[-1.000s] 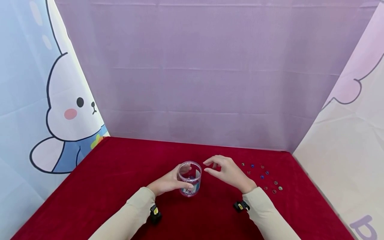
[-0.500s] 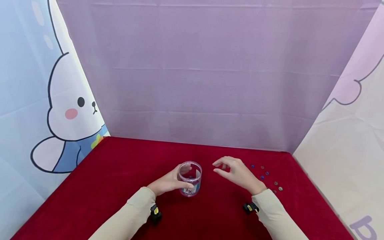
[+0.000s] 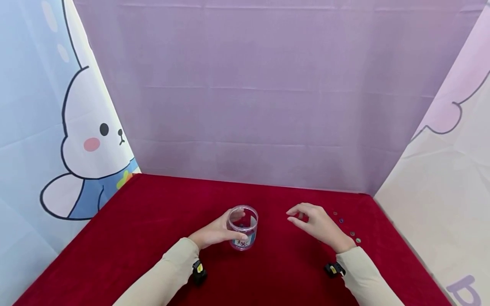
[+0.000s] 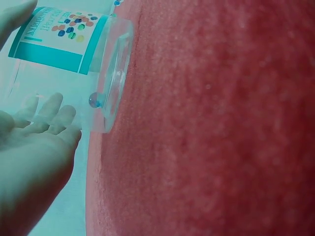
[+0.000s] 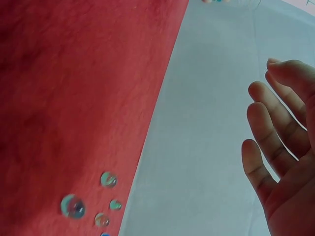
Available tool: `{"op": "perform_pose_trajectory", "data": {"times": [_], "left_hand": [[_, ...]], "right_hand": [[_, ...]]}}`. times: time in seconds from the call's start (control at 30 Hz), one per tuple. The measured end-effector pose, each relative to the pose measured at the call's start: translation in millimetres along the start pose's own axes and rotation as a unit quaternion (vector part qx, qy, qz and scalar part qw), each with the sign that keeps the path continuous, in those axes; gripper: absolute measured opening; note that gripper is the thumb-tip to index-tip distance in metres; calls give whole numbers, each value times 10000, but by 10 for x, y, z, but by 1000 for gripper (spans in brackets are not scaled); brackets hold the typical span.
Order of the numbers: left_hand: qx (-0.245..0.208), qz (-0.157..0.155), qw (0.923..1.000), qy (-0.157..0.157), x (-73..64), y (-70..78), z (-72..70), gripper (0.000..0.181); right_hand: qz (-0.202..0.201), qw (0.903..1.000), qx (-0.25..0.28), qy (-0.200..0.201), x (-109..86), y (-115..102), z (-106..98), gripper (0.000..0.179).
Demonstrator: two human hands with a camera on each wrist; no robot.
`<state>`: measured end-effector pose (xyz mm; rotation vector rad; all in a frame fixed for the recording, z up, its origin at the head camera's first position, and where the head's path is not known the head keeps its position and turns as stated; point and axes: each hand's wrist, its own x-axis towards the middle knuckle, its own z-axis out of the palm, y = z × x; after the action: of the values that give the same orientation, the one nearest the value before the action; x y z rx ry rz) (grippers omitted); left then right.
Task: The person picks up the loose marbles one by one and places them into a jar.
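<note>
The right hand (image 3: 320,224) had shifted away from the jar (image 3: 249,229), loosely bent, empty.
The left hand (image 3: 214,233) gripped that clear, round-rimmed jar, a glassy marble (image 4: 95,100) inside, over velvety red cloth (image 3: 264,272).

We looked down on a table (image 3: 153,212) spread with a deep red, velvety cloth (image 3: 268,276) that ran right to its far and side edges. Near the middle we saw a transparent, wide-mouthed jar (image 3: 249,224) standing upright, its mouth facing up and a printed label (image 3: 242,242) on its wall. Well apart from it, toward the right edge, we found small marbles (image 3: 358,240) scattered loosely, blue, greenish and brownish. From the right wrist we made out five, near one another, with red cloth showing between them.
</note>
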<state>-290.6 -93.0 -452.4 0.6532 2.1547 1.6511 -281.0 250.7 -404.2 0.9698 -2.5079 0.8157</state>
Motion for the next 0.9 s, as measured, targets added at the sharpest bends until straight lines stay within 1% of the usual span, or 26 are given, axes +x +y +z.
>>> {"op": "perform_pose_trajectory", "data": {"times": [0.17, 0.4, 0.5, 0.77, 0.9], "left_hand": [[30, -5, 10000, 29, 2, 19, 2, 90], [48, -19, 10000, 29, 3, 25, 1, 90], [56, -1, 10000, 30, 5, 16, -1, 89], [-54, 2, 10000, -41, 8, -5, -4, 89], [-83, 11, 10000, -46, 9, -3, -5, 90]], "right_hand": [[56, 9999, -82, 58, -84, 71, -66, 23], [268, 9993, -270, 24, -240, 172, -147, 21], [333, 9991, -266, 57, -305, 209, -168, 22], [310, 9983, -480, 104, -457, 296, -194, 22], [361, 9984, -438, 79, -512, 325, -216, 25]]}}
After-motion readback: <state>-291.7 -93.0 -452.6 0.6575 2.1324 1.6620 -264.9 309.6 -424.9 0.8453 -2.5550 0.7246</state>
